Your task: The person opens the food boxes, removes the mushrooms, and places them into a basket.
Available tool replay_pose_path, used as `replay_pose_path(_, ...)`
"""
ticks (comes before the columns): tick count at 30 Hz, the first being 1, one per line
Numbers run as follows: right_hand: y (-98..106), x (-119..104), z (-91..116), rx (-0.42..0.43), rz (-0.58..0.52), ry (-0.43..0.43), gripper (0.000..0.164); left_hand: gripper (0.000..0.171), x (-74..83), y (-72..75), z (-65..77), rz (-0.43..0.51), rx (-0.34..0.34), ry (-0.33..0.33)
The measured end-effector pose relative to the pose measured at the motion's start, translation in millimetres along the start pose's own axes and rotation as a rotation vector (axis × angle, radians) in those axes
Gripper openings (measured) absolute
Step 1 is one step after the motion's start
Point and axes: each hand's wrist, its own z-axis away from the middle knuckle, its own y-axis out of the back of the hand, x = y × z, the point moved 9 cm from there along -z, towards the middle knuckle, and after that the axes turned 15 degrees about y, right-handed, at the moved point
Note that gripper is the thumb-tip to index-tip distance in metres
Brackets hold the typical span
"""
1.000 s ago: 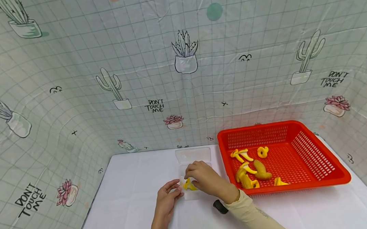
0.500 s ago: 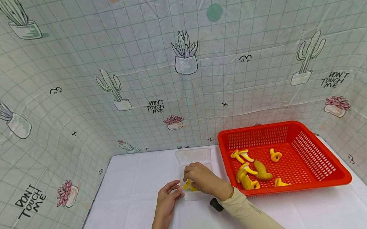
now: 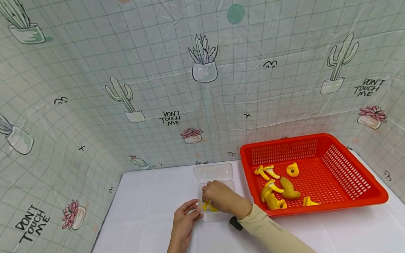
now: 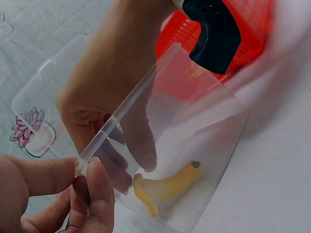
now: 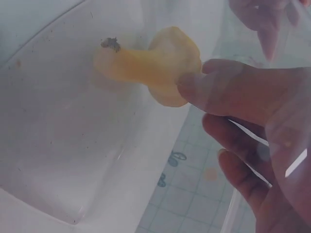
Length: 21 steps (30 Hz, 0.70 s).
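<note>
A clear plastic box [image 3: 214,216] stands on the white table, its hinged lid [image 3: 212,172] laid back. My left hand [image 3: 184,225] pinches the box's near-left rim between thumb and fingers, as the left wrist view shows. Inside the box lies a yellow mushroom [image 4: 167,187] with a dark stem end. Reaching into the box from the right, my right hand [image 3: 224,197] has its thumb [image 5: 194,90] against the mushroom's cap [image 5: 175,60]. Its other fingers are loosely bent and apart from the mushroom in the right wrist view.
A red perforated basket [image 3: 348,205] stands right of the box, close to my right forearm. It holds several yellow mushrooms [image 3: 260,172] and brownish lumpy pieces [image 3: 288,188]. A patterned curtain [image 3: 173,90] rises behind the table.
My right hand has shifted slightly left and down over the box. In the basket, one yellow mushroom rolled right, then back left. My left hand has stayed at the rim.
</note>
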Motion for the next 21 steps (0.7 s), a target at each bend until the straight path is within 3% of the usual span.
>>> replay_pose_path(12,2,-4,-2,-0.013,0.109,0.028,0.014,0.038,1.1,-0.8,-0.2,0.01,-0.01,-0.009)
replay_pose_path(21,7,1,8,0.042,0.143,-0.038,0.013,0.037,-0.2,-0.4,-0.8,0.019,-0.007,-0.001)
